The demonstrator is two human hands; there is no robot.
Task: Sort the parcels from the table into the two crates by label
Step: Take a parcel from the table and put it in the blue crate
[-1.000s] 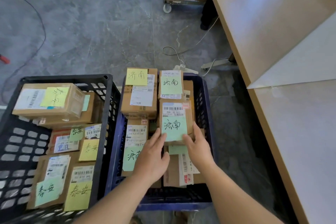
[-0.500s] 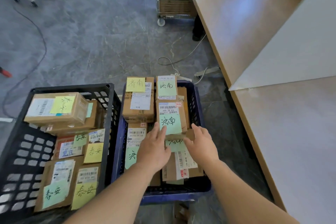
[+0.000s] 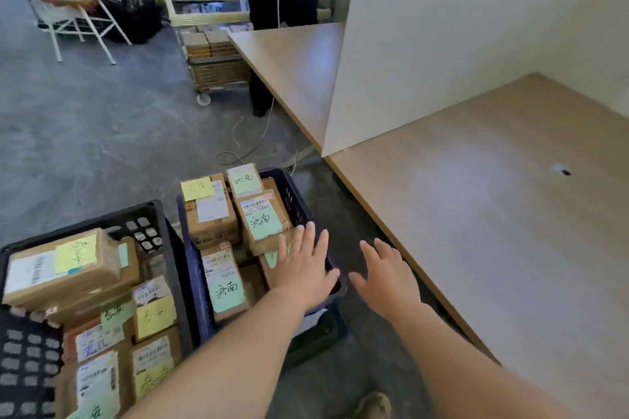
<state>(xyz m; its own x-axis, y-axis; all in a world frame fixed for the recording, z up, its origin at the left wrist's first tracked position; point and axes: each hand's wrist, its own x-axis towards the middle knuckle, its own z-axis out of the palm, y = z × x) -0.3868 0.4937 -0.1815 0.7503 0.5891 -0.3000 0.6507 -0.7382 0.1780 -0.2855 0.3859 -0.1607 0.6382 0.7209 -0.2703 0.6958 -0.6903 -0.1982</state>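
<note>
— Grey floor (image 3: 102,129) fills your head view, with a wooden table (image 3: 493,248) along your right and a black crate (image 3: 144,235) and a blue crate (image 3: 296,204) side by side at your feet.

— Where are the parcels (image 3: 211,214)?

— Every one you can see sits in a crate. Those in the black crate, on your left, carry one handwritten label, and those in the blue crate another. A parcel with a green note (image 3: 263,221) tops the blue stack, just beyond your left hand (image 3: 303,269).

— And the hands?

— Your left hand hovers over the blue crate's near right corner, fingers straight and spread, holding nothing. Whether it touches the boxes beneath, I cannot tell. Your right hand (image 3: 386,277) hangs over the floor between that crate and the table, fingers splayed too, with nothing in it.

— How far along are you?

— Nearly done, I judge, perhaps finished, since parcels show only in the crates. Check the table behind the white divider (image 3: 459,54), which hides part of it.
</note>
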